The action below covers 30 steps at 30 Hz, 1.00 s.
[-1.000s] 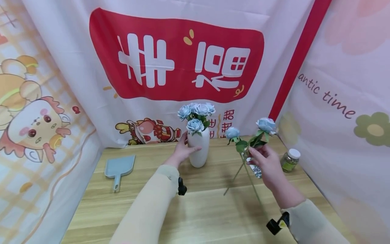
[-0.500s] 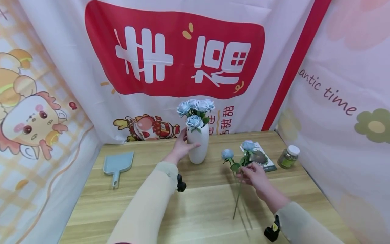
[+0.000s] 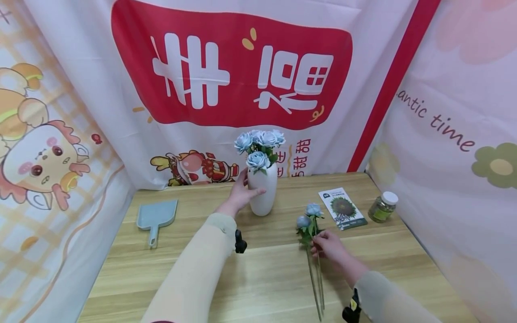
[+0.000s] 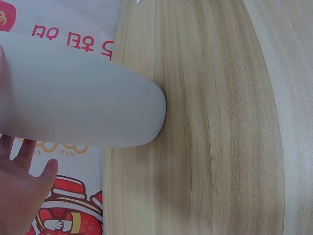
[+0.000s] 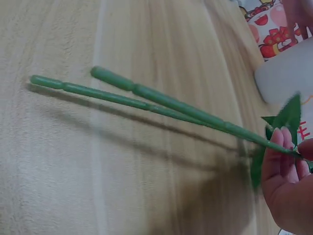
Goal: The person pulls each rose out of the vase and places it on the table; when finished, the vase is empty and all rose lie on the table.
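my left hand (image 3: 241, 196) grips the white vase (image 3: 263, 193), thumb across the near side and fingers around its left side; how far they reach behind it i can't tell. on my left wrist feed the smooth wall runs down to a rounded base that meets the tabletop (image 3: 266, 282). the vase stands near the back edge, with a bunch of pale blue roses (image 3: 258, 148) and a few green leaves (image 3: 273, 158) above its mouth.

my right hand (image 3: 329, 246) pinches two loose blue roses (image 3: 313, 210) by their stems (image 3: 317, 287), thumb and fingertips together just below the foliage. the blooms point toward the back, to the right of the vase and apart from it. the stems run close together at my fingers and spread toward their ends, which face my side; i can't tell whether the tips touch the wood.

beyond that hand a sunflower-printed card (image 3: 343, 208) lies flat, and just to its right stands a small jar (image 3: 383, 207) with a white lid. over on the left a light blue dustpan (image 3: 156, 216) lies with its handle toward me. behind everything hangs a white cloth (image 3: 375, 27) bearing a red panel (image 3: 242, 89) with white characters. both arms wear pale sleeves (image 3: 190, 269), a small black unit (image 3: 240, 242) at each cuff.
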Motion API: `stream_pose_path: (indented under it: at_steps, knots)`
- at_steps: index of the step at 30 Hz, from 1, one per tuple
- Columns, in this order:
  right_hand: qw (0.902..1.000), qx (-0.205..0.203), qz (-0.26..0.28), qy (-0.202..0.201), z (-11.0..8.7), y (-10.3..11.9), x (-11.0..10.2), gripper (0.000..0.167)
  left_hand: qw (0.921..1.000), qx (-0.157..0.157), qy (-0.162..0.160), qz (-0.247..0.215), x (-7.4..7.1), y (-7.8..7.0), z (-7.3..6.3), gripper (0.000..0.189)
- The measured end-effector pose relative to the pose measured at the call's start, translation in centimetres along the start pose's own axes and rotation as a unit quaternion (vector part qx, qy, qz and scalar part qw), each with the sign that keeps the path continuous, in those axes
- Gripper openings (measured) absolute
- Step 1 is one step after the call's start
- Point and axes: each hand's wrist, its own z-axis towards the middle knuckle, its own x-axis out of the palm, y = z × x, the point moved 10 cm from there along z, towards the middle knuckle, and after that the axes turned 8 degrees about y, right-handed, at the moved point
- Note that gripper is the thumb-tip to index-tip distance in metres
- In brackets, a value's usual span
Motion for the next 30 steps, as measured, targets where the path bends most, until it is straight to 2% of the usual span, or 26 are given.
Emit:
stream_pose_path:
  at_steps: [7,14,19,22,30]
  knots:
    - [0.9997,-0.009,-0.015,-0.014,-0.13,-0.54,-0.1,0.017,0.9999,-0.01,-0.001,0.0,0.0,0.42,0.35,0.106]
    - [0.9998,0.005,0.004,-0.016,-0.4,-0.56,0.03,0.01,0.9999,-0.011,-0.003,-0.001,-0.05,0.6,0.54,0.107]
    - [0.9997,0.018,-0.011,-0.013,-0.29,-0.99,0.03,0.004,0.9999,-0.015,-0.004,0.001,-0.06,0.61,0.52,0.107]
    - [0.9996,0.015,-0.02,-0.01,-0.28,-1.07,0.07,0.014,0.9999,-0.012,-0.002,0.003,-0.03,0.45,0.42,0.106]
    - [0.9986,-0.006,-0.048,-0.023,-0.55,-0.49,0.1,0.027,0.9999,-0.01,-0.003,0.003,-0.02,0.32,0.28,0.105]
